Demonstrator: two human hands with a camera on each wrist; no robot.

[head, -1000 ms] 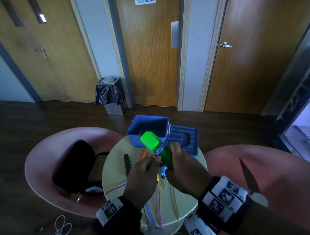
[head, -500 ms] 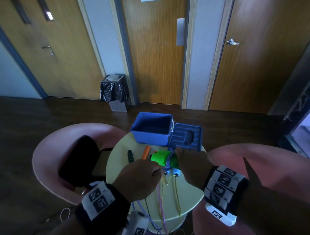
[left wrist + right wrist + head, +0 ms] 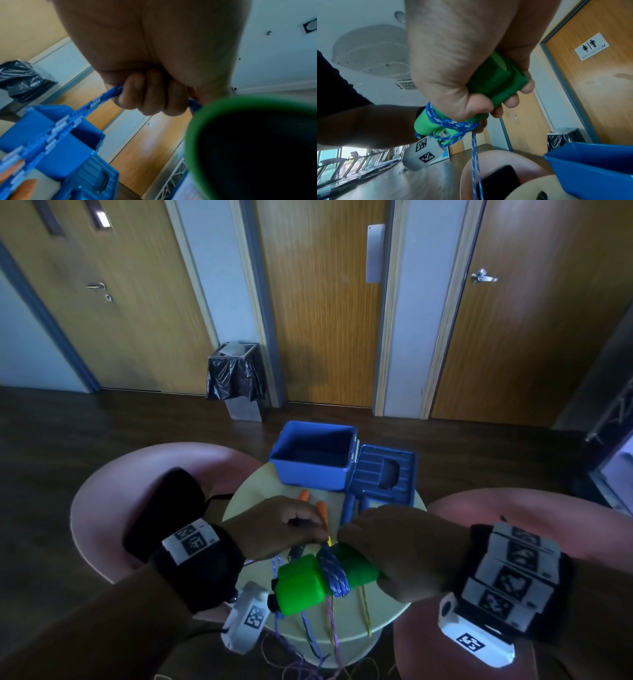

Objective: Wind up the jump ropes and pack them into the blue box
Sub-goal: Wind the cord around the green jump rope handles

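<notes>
My right hand (image 3: 394, 556) grips a pair of green jump-rope handles (image 3: 308, 580) held level above the round table's near side; the same handles (image 3: 496, 83) fill the right wrist view. Several turns of blue speckled rope (image 3: 334, 571) circle their middle. My left hand (image 3: 294, 529) pinches that rope (image 3: 102, 97) just left of the handles, fingers curled round it. The open blue box (image 3: 313, 470) stands at the table's far edge, its inside dark, with its lid (image 3: 383, 477) lying beside it on the right. Two orange handles (image 3: 313, 505) lie in front of the box.
Purple and yellow rope strands (image 3: 332, 621) hang off the pale round table (image 3: 253, 494) toward the floor. Pink chairs flank it: the left chair (image 3: 109, 487) holds a black bag (image 3: 164, 508), the right chair (image 3: 534, 508) shows nothing on it. A lined bin (image 3: 236, 378) stands by the doors.
The green handles came down from upright to level and nearer me. More blue rope is wound round them. My left hand moved left and up with the rope.
</notes>
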